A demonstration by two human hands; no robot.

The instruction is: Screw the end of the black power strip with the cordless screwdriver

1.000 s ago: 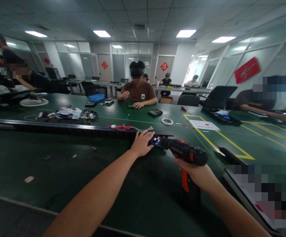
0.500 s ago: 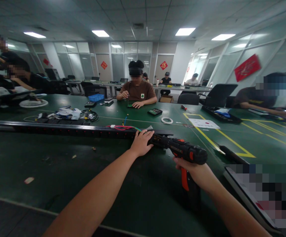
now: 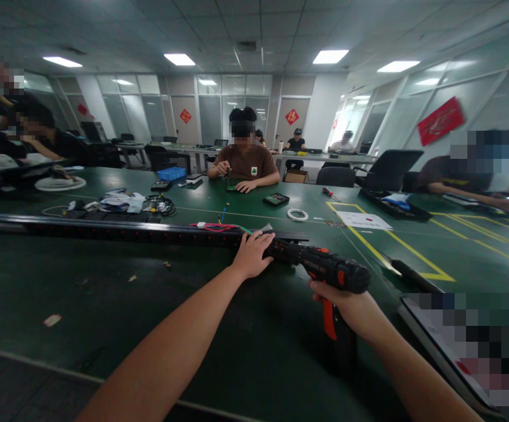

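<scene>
A long black rail (image 3: 170,232) lies across the table, with red and green wires (image 3: 219,225) along its top. My left hand (image 3: 252,256) is closed over the rail near its right end, fingers across the top and thumb on the near side. My right hand (image 3: 340,298) is wrapped around the handle of a black and orange cordless drill (image 3: 336,271). The drill lies level, its nose pointing left at the end of the rail beside my left fingers. Its tip and the exact contact point are hidden.
A phone-like device (image 3: 439,351) and a black-handled tool (image 3: 413,275) lie at the right. Beyond the rail are a tape roll (image 3: 297,215), a paper sheet (image 3: 363,220), a cable bundle (image 3: 160,205) and a screwdriver (image 3: 328,192). A person (image 3: 248,164) sits opposite.
My hands, the drill and the rail hold nearly the same place. The person opposite has shifted the hand with the tool slightly; a person at far left has moved.
</scene>
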